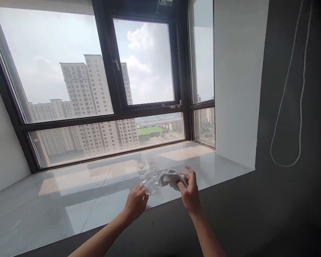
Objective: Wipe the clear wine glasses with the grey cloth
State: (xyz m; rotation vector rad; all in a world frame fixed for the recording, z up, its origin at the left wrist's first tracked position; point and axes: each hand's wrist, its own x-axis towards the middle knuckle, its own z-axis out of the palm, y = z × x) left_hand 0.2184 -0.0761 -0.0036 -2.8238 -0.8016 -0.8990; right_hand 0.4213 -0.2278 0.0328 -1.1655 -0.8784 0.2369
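Observation:
My left hand (136,202) is closed around the base end of a clear stemmed glass (153,187), tipped on its side above the front of the sill. In my right hand (189,189) is a crumpled pale grey cloth (171,178), pinched between thumb and fingers, with the index finger raised. The cloth is close to the rim of the held glass; whether it touches cannot be made out. Just behind stand small stemmed glasses, one on the left (141,167) and others on the right (152,163), upright and partly overlapping.
A glossy tiled window sill (96,192) runs beneath a dark-framed window (147,110) with handles. Its front edge drops to a dark wall (230,214). A beaded blind cord (301,117) hangs in a loop at the right. Tall buildings (93,96) stand outside.

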